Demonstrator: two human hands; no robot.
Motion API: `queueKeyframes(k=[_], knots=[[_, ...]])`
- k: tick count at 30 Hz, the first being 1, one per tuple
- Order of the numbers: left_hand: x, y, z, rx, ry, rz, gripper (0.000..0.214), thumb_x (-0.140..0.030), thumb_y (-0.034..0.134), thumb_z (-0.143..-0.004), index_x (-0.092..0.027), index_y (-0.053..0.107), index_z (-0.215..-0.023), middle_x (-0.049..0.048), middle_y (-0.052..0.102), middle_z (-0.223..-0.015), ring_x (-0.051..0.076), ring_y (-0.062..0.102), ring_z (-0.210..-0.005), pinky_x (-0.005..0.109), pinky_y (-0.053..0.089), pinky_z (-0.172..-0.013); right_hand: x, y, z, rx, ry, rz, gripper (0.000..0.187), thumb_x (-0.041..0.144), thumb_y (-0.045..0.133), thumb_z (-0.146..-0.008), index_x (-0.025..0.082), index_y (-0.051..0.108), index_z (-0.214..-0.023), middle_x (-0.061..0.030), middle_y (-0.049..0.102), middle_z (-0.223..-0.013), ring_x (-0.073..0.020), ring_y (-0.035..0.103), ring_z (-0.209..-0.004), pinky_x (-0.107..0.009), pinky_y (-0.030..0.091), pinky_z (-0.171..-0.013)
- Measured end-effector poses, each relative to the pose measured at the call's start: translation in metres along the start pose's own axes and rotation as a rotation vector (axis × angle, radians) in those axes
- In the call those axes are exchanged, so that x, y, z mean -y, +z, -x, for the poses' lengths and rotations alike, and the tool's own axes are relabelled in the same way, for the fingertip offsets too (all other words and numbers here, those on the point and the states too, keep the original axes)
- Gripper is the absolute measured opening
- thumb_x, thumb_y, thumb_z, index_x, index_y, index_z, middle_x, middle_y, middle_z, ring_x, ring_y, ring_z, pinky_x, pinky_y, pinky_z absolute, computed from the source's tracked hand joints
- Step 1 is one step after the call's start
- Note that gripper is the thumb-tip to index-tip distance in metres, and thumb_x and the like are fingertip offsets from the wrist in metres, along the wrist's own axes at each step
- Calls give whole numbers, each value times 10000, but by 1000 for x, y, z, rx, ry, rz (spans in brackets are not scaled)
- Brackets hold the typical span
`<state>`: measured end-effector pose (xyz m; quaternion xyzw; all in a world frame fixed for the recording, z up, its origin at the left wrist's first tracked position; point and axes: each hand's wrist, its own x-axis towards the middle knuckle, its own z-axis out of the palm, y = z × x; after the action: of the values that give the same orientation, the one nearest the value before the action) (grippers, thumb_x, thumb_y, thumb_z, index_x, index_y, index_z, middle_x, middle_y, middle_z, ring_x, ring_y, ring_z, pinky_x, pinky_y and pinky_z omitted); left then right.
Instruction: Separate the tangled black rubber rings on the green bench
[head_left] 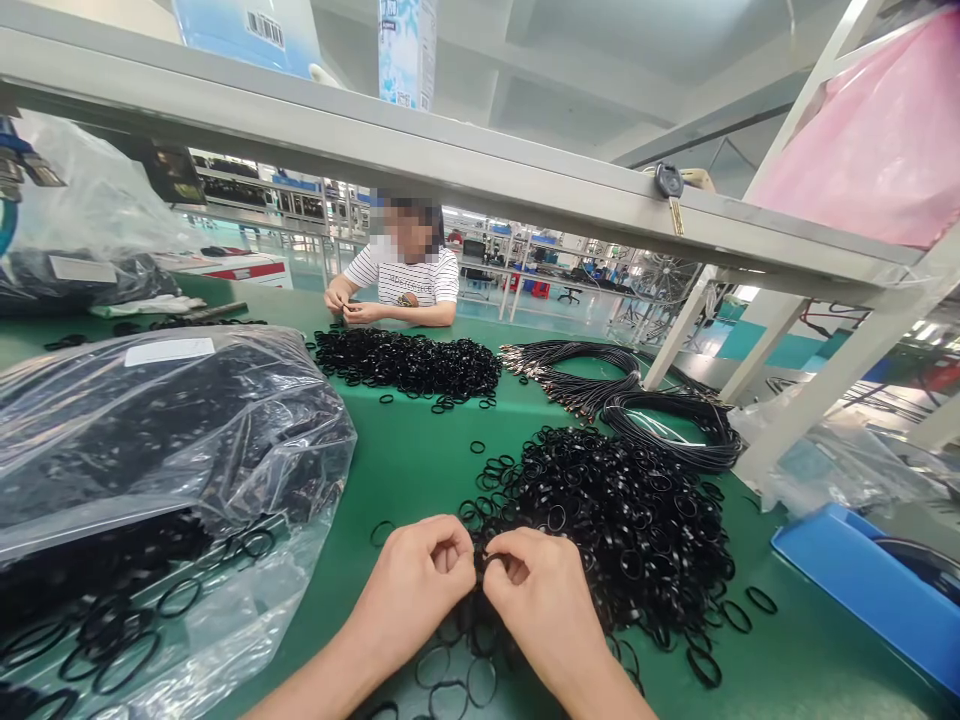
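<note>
My left hand (421, 572) is closed in a pinch, with thumb and forefinger together. Close beside it, my right hand (538, 583) pinches too, its fingertips facing the left ones. Between the two sets of fingertips a small part of a black ring (495, 560) shows; the fingers cover most of it. Behind and to the right of the hands lies a big heap of black rings (615, 520). Several loose rings (448, 698) lie on the green table (397, 440) below and between my wrists.
A clear plastic bag of black rings (172, 430) fills the left side. Further back are another ring pile (405, 362), coiled black cables (585, 370) and a co-worker (409, 275) with hands together. A blue bin (862, 590) stands right; a shelf beam (450, 150) crosses above.
</note>
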<state>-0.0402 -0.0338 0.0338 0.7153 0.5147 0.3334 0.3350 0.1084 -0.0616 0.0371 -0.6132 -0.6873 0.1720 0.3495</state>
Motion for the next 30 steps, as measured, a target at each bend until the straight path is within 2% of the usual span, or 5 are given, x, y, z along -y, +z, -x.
queueKeyframes(k=[7, 13, 19, 26, 30], knots=[[13, -18, -12, -64, -39, -9, 146, -213, 472, -716, -209, 510, -574, -57, 434, -549, 135, 426, -550, 222, 299, -525, -27, -32, -16, 1, 69, 56, 212, 164, 484, -766, 217, 685, -725, 2, 621, -598, -176, 554, -561, -272, 386, -545], [20, -16, -13, 20, 34, -43, 204, -179, 480, -743, -229, 676, -774, -29, 650, -710, 163, 560, -643, 240, 389, -613, -41, -39, -20, 56, -115, 154, 537, -89, 337, -672, 199, 684, -965, -41, 666, -1052, -177, 606, -913, -291, 424, -792], [18, -26, -14, 10, 119, -93, 259, -155, 408, -800, -229, 642, -717, -10, 673, -814, 192, 604, -798, 279, 422, -755, -20, -40, -11, 21, -242, 279, 329, -66, 444, -732, 185, 572, -562, 4, 632, -855, -183, 494, -904, -328, 342, -776], [13, -26, -12, 16, 84, 6, 267, -363, 418, -903, -250, 657, -865, -28, 698, -888, 193, 599, -851, 269, 417, -763, 3, -39, 3, 289, -248, 367, 251, -1, 569, -749, 230, 651, -697, 17, 640, -784, -162, 508, -784, -293, 307, -684], [16, -22, -11, 2, 71, -68, 249, -395, 467, -880, -252, 668, -845, -37, 673, -787, 165, 523, -671, 248, 373, -614, 13, -38, 13, 604, -273, 374, 236, 30, 725, -617, 258, 684, -664, 51, 664, -663, -133, 545, -661, -253, 275, -571]])
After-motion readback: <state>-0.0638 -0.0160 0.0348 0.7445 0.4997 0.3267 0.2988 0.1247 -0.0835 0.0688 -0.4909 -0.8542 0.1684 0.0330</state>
